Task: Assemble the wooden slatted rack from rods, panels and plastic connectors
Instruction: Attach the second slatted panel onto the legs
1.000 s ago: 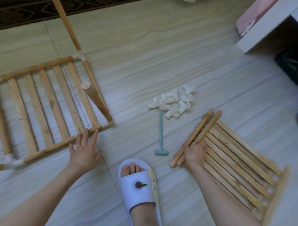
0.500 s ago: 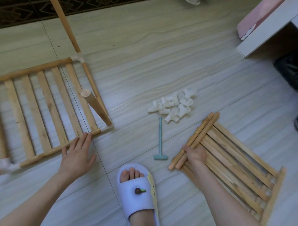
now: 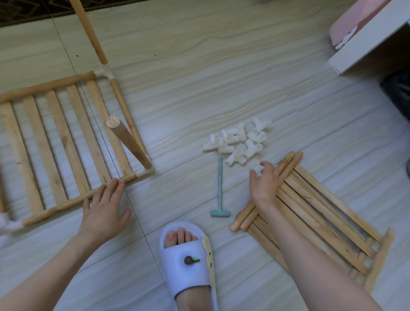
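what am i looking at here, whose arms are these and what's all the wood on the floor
There is no machine: a camera worn on a person's head looks down at their own two bare hands and a slippered foot. The left hand rests open on the front rod of a half-built slatted frame joined by white corner pieces. The right hand hovers open, holding nothing, over loose rods lying on a stack of slatted panels. Between them lie a pile of white plastic connectors and a small teal mallet.
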A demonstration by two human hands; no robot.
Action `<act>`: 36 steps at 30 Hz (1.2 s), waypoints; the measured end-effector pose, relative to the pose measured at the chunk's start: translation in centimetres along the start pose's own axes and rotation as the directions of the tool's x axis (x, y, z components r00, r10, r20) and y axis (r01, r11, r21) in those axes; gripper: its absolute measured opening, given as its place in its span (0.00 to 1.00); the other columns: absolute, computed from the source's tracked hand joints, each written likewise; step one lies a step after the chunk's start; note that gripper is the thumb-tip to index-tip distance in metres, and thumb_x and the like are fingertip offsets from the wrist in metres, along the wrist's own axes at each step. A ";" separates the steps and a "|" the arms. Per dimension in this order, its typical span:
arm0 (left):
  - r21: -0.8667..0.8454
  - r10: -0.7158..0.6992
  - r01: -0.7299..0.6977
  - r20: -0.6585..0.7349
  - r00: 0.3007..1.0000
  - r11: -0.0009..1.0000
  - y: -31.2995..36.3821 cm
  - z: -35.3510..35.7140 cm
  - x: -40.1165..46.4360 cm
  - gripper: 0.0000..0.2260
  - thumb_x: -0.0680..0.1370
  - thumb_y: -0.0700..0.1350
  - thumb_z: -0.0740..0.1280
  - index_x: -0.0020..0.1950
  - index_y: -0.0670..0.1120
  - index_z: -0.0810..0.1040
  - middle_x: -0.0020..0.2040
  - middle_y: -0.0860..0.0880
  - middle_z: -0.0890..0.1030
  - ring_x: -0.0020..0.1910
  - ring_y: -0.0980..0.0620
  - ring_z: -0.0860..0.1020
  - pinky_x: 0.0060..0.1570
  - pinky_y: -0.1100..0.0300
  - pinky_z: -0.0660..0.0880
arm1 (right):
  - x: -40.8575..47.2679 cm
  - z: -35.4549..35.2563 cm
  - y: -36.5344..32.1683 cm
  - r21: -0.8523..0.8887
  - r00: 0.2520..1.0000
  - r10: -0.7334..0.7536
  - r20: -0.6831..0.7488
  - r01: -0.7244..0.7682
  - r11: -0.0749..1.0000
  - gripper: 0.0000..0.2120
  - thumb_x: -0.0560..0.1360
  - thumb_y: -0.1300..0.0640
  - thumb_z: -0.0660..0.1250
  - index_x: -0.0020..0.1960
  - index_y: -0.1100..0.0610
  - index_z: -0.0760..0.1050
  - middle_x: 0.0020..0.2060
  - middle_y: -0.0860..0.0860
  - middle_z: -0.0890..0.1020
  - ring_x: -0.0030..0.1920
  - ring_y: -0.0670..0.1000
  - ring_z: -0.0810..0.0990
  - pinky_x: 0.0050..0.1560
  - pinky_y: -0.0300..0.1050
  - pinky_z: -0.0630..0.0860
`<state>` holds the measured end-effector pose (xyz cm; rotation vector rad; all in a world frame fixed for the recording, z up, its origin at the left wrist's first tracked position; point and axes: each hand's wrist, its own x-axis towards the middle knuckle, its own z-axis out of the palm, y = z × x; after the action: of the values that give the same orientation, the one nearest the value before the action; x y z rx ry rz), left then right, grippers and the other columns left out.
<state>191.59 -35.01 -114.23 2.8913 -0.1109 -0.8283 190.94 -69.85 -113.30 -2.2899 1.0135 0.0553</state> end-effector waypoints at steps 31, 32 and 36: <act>-0.593 0.188 -0.449 -0.450 0.873 0.668 7.9 -9.9 -8.2 0.16 0.75 0.52 0.67 0.62 0.55 0.70 0.49 0.58 0.75 0.48 0.62 0.72 0.48 0.70 0.69 | -12.6 -3.1 -13.3 0.745 0.779 -0.204 0.593 -0.435 0.506 0.11 0.79 0.60 0.60 0.40 0.60 0.75 0.31 0.54 0.78 0.30 0.48 0.73 0.33 0.38 0.68; -0.600 0.178 -0.476 -0.488 0.855 0.642 8.1 -10.9 -8.8 0.17 0.74 0.53 0.68 0.61 0.56 0.70 0.49 0.58 0.74 0.48 0.61 0.72 0.47 0.71 0.69 | -13.2 -3.7 -13.8 0.738 0.775 -0.212 0.596 -0.424 0.524 0.12 0.80 0.59 0.59 0.40 0.60 0.75 0.30 0.54 0.77 0.29 0.48 0.72 0.33 0.38 0.67; -0.504 0.225 -0.570 -0.588 0.777 0.649 8.4 -14.3 -10.5 0.14 0.74 0.49 0.70 0.59 0.52 0.76 0.47 0.59 0.71 0.46 0.63 0.71 0.45 0.74 0.66 | -15.2 -6.1 -16.0 0.693 0.728 -0.308 0.613 -0.307 0.653 0.14 0.80 0.57 0.58 0.40 0.61 0.77 0.27 0.51 0.73 0.27 0.47 0.68 0.32 0.39 0.65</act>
<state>190.03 -40.67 -95.57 2.1454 -0.3368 -0.0086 189.94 -55.20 -95.71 -1.2679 0.4613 0.3860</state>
